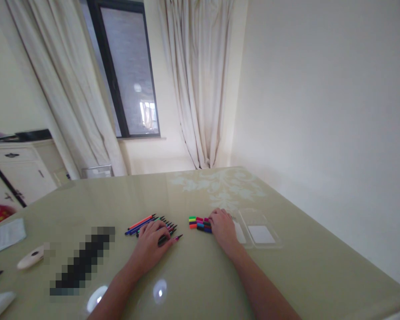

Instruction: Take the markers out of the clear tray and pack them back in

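Over a bundle of uncapped felt-tip pens point(142, 223), my left hand point(153, 242) rests with its fingers curled. A pen with a pink end and dark tip point(178, 238) sticks out beside the thumb; the hand hides the rest of it. Several coloured pen caps point(200, 224) lie in short rows to the right of the pens. My right hand point(224, 229) closes its bent fingers at the right end of these caps, hiding part of them. Just right of that hand lies an open clear plastic case point(276, 242) with white inserts.
A dark pixelated object point(83, 260) lies at the left of the glossy table point(193, 284), near a white oval device point(31, 258). A pale blue packet point(5, 238) sits at the left edge. Beyond are a white cabinet point(23, 155), curtains point(200, 80) and a wall.
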Motion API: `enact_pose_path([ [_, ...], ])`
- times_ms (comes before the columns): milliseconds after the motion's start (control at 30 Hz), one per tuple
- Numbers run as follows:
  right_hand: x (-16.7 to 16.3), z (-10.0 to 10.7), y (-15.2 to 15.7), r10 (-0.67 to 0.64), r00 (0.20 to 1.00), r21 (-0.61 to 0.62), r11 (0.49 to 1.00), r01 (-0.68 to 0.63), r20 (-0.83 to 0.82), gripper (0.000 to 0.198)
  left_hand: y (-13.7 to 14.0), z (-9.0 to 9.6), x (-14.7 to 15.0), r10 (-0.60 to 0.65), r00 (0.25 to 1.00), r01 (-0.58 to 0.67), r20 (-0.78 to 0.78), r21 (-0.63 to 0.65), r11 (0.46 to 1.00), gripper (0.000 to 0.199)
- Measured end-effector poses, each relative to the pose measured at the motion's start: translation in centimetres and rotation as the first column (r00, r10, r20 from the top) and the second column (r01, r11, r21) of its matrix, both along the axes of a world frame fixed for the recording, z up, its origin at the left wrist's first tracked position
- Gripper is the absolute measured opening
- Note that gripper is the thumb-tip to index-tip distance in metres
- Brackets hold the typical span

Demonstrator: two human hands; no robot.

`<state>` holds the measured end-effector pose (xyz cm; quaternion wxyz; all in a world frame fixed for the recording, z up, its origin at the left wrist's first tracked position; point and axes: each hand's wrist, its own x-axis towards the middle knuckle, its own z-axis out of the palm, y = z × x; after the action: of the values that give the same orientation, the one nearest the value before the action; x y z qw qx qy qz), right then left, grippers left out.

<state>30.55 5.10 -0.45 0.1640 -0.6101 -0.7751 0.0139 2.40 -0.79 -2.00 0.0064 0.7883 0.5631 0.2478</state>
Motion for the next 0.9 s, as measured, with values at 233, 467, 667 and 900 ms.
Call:
enact_pose_path([
  [233, -0.1, 0.0, -0.1, -0.010, 1.000, 0.000, 1.000, 0.010, -0.014, 0.019, 0.7, -0.1, -1.4, 0.247, 0.969, -0.248, 0.020, 0.045, 0.968, 0.027],
  [467, -0.5, 0.7, -0.3, 0.002, 0.977, 0.013, 1.000, 0.001, -0.211, 0.020, 0.6, -0.2, -2.0, 0.269, 0.962, -0.269, -0.039, -0.009, 0.963, 0.021],
  [667, -0.8, 0.8, -0.5, 0.076, 0.903, 0.031, 0.997, -0.069, -0.423, 0.018, 0.5, 0.0, -1.8, 0.230, 0.973, -0.232, -0.035, -0.055, 0.971, 0.025],
  [900, -0.5, 0.6, -0.2, 0.099, 0.855, 0.083, 0.994, -0.065, -0.510, 0.018, 0.6, 0.2, -1.7, 0.208, 0.978, -0.208, -0.009, 0.002, 0.978, 0.021],
])
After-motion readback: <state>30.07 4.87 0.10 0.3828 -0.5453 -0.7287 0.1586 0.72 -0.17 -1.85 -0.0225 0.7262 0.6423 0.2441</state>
